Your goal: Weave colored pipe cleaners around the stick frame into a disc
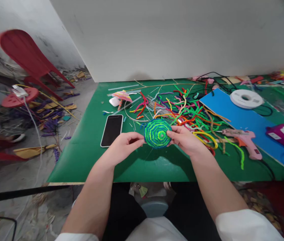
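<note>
wht top (154, 231) | wht slvs (244, 224) | dk trsrs (124, 207) | hands (186, 139) bare

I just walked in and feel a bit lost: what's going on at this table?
A person is handling a round green-and-blue ringed piece above the green table. The right hand grips one edge; the left hand is pinched at the opposite edge. Behind lies a tangle of colourful fuzzy strips. A phone is near the left hand, a pink glue gun off to the right.
</note>
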Demonstrator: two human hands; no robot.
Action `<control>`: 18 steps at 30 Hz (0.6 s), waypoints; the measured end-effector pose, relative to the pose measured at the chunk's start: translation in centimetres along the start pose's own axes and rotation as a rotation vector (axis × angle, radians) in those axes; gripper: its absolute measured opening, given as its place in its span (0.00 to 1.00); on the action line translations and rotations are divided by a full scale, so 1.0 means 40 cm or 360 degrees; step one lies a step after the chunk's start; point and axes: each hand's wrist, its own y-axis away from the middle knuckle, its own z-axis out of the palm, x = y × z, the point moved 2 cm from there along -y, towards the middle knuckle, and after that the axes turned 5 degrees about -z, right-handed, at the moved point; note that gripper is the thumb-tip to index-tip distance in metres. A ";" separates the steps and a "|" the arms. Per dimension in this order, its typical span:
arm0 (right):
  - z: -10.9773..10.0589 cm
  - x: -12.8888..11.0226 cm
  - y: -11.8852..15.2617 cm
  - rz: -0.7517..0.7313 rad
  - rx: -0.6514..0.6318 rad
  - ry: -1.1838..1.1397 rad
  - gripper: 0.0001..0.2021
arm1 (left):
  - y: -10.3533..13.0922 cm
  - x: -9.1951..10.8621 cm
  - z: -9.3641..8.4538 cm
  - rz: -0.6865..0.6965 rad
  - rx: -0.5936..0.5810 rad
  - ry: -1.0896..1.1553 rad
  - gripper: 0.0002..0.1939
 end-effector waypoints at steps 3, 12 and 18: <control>0.000 0.000 0.001 -0.0010 -0.0022 0.0000 0.10 | -0.001 -0.002 -0.001 0.0000 -0.0007 -0.0032 0.11; 0.004 -0.006 0.007 -0.0013 -0.0036 -0.0019 0.09 | -0.010 -0.008 0.011 0.0025 0.0043 0.0060 0.10; 0.001 -0.013 0.009 -0.0020 -0.0029 -0.0053 0.10 | -0.011 -0.004 0.019 0.0031 0.0106 0.0232 0.09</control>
